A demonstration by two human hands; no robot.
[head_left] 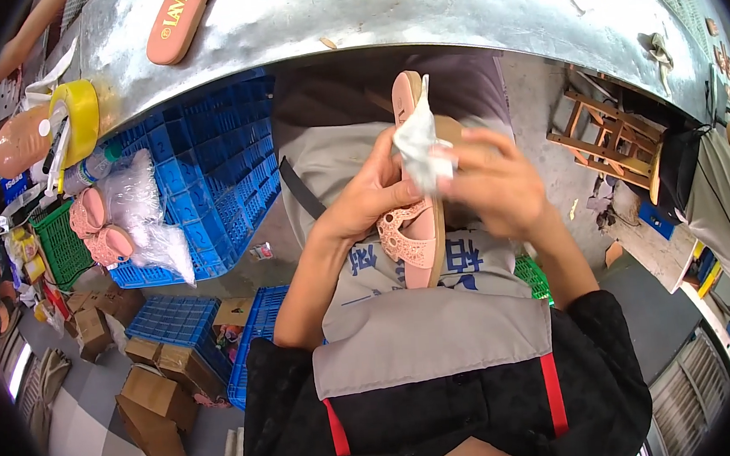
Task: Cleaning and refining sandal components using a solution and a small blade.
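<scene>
A pink sandal (pixel 419 254) with a patterned, cut-out strap lies lengthwise over my lap, its strap end toward me. My left hand (pixel 362 196) is closed around the sandal's left side, thumb across the top near the strap. A crumpled white cloth (pixel 418 142) covers the middle of the sandal and hides part of its insole. My right hand (pixel 503 184) is on the right side, its fingers closed at the cloth and smeared by motion. Behind those fingers shows a tan patch that I cannot make out.
A metal-topped bench (pixel 281 29) spans the far side, with a pink sole (pixel 180 24) on it. Blue crates (pixel 215 180) stand at left, beside pink sandals (pixel 101 227), plastic bags (pixel 135 195) and yellow tape (pixel 78 122). Cardboard boxes (pixel 152 408) sit lower left; a wooden stool (pixel 606 136) is at right.
</scene>
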